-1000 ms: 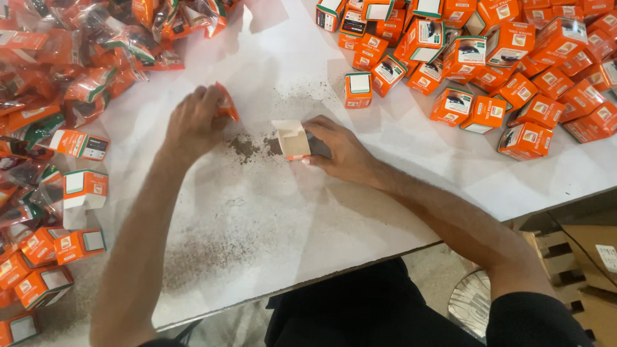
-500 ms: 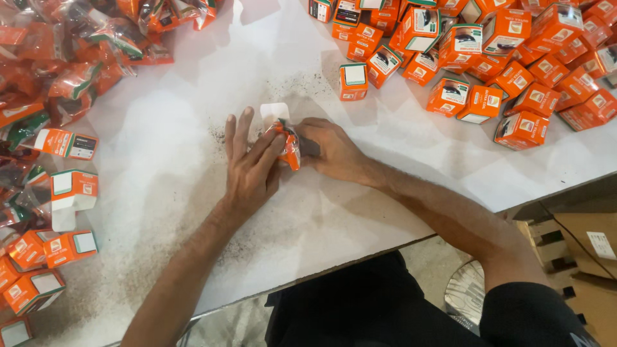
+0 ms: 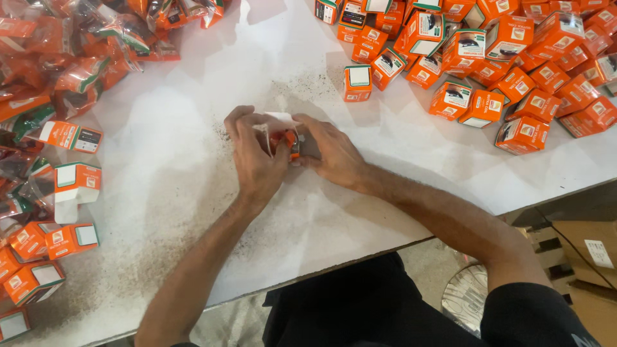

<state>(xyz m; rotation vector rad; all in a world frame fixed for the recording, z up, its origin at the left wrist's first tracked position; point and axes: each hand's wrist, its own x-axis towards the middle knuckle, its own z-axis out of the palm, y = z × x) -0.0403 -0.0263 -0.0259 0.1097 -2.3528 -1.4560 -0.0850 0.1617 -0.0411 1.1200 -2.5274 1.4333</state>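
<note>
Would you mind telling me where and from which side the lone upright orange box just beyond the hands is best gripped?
Grip the lone orange box by its two narrow orange side walls, coming down from above. It stands upright and apart on the white table, with its pale top face up and space on both sides, so fingers fit there. The right hand is nearest; both hands are busy with a small box.

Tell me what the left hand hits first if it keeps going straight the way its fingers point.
The left hand points up and away across the table. Past the small box it holds, that line looks free to the picture's top edge; depth is uncertain.
</note>
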